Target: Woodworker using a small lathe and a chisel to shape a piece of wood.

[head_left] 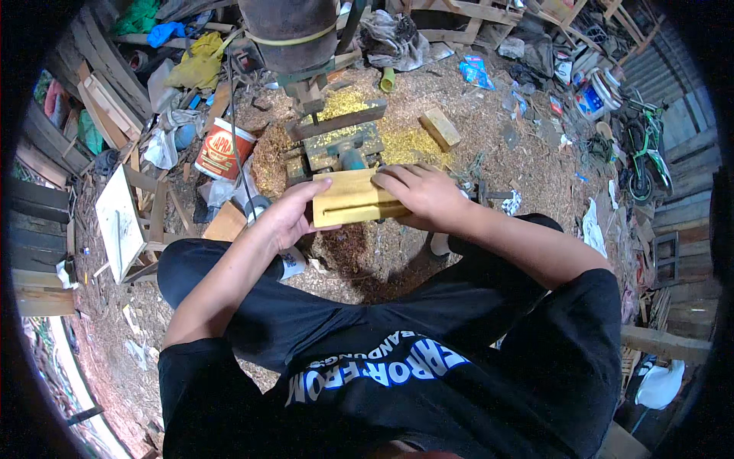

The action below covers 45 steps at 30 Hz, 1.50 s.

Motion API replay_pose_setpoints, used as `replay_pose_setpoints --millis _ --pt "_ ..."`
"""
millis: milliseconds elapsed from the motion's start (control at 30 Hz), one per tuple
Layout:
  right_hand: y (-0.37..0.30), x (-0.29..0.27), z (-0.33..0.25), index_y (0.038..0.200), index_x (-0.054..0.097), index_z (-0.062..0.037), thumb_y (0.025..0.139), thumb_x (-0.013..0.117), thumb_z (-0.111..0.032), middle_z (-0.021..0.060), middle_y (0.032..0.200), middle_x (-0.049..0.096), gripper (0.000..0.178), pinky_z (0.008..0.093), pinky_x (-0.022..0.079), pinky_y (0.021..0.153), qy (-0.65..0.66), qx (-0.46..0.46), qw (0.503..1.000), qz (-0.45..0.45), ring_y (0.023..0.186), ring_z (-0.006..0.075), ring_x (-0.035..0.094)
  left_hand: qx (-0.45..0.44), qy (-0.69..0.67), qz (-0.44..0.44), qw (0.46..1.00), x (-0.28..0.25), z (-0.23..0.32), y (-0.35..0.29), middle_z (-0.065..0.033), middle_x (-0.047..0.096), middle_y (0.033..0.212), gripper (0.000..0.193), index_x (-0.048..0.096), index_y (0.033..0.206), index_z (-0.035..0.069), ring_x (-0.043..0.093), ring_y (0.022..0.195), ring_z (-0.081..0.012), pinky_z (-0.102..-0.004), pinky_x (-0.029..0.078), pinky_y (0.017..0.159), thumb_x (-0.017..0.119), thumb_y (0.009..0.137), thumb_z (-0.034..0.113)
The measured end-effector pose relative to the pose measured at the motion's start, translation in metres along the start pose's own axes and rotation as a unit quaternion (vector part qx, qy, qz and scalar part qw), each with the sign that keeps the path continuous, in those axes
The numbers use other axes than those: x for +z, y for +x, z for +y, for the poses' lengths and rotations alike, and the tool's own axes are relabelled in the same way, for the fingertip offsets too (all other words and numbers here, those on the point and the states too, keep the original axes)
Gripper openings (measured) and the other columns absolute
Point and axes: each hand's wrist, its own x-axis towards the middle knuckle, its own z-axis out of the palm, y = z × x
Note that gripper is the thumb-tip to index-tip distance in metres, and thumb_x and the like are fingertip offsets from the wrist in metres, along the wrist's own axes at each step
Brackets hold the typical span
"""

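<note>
Between my two hands is a yellowish wooden block [353, 186] with a long narrow slot in the side toward me. My left hand [289, 213] grips its left end, thumb on top and fingers underneath. Over the right end lies my right hand [430, 197], its fingers across the top. Just beyond the block stands a drilling machine with a metal vise [344, 145], its bed strewn with yellow wood chips. A dark cylindrical motor housing [289, 34] with a yellow band rises above it. The block hides the vise's near part.
Another wooden block [440, 128] lies on the chips right of the machine. A red and white bucket [224, 149] stands at its left. Farther left is a white-topped wooden frame [120, 222]. Scrap planks [107, 115] lean at the far left; a green bicycle [648, 149] stands at right.
</note>
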Motion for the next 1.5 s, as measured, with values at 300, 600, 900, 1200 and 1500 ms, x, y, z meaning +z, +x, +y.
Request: replay_pose_setpoints --millis 300,600,900,1200,1500 --pt "0.010 -0.007 0.038 0.133 0.055 -0.0043 0.063 0.090 -0.064 0.0207 0.122 0.062 0.098 0.0496 0.050 0.100 0.120 0.102 0.986 -0.058 0.115 0.0417 0.062 0.267 0.092 0.007 0.959 0.000 -0.028 0.018 -0.0059 0.065 0.115 0.029 0.054 0.117 0.007 0.061 0.111 -0.0128 -0.0307 0.049 0.096 0.075 0.097 0.012" --pt "0.018 -0.014 0.050 0.134 0.055 -0.0014 0.065 0.094 -0.051 0.0223 0.113 0.070 0.093 0.0457 0.054 0.093 0.213 0.087 0.955 -0.189 0.106 0.0413 0.067 0.396 0.261 -0.044 0.879 0.005 -0.030 0.008 -0.0067 0.055 0.129 0.046 0.050 0.130 0.007 0.055 0.125 -0.0157 -0.0340 0.044 0.109 0.078 0.093 0.004" --pt "0.007 0.006 0.034 0.113 0.053 -0.0047 0.075 0.077 -0.017 0.0159 0.113 0.057 0.046 0.0485 0.046 0.096 -0.012 0.087 0.996 0.029 0.113 0.0355 0.060 0.462 0.533 0.074 0.705 0.019 -0.003 0.004 -0.0185 0.057 0.143 0.081 0.046 0.148 0.005 0.054 0.136 -0.0352 -0.0442 0.041 0.116 0.080 0.075 0.000" --pt "0.000 0.015 0.029 0.120 0.055 -0.0076 0.075 0.082 -0.025 0.0120 0.111 0.057 0.055 0.0464 0.046 0.093 -0.095 0.094 0.991 -0.010 0.110 0.0330 0.059 0.476 0.571 0.110 0.659 0.020 -0.010 0.005 -0.0201 0.055 0.143 0.073 0.049 0.145 0.003 0.052 0.136 -0.0394 -0.0456 0.041 0.116 0.080 0.079 0.007" --pt "0.005 0.013 0.023 0.122 0.052 -0.0078 0.076 0.087 -0.030 0.0159 0.114 0.057 0.062 0.0484 0.048 0.097 -0.007 0.199 0.980 -0.018 0.113 0.0367 0.061 0.511 0.460 0.198 0.699 0.010 -0.002 -0.001 -0.0209 0.054 0.142 0.045 0.050 0.142 -0.002 0.048 0.139 -0.0345 -0.0410 0.032 0.120 0.060 0.100 0.011"
